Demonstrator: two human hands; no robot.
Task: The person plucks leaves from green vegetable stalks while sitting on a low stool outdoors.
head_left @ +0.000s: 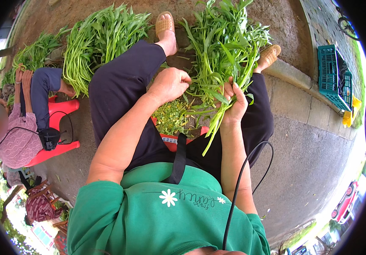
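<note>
Green stems (pixel 218 120) lie clasped in the right grip (pixel 236 107).

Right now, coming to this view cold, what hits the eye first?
Probably the bright green shirt filling the lower middle. Next, right of centre, the right hand grips leafy green stems, with the left hand, fingers curled, to their left. The red plastic stool at the left, under a seated person, also stands out.

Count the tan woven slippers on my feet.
2: the left slipper is between two heaps of long-stemmed leafy greens; the right slipper is just right of the right-hand heap.
</note>
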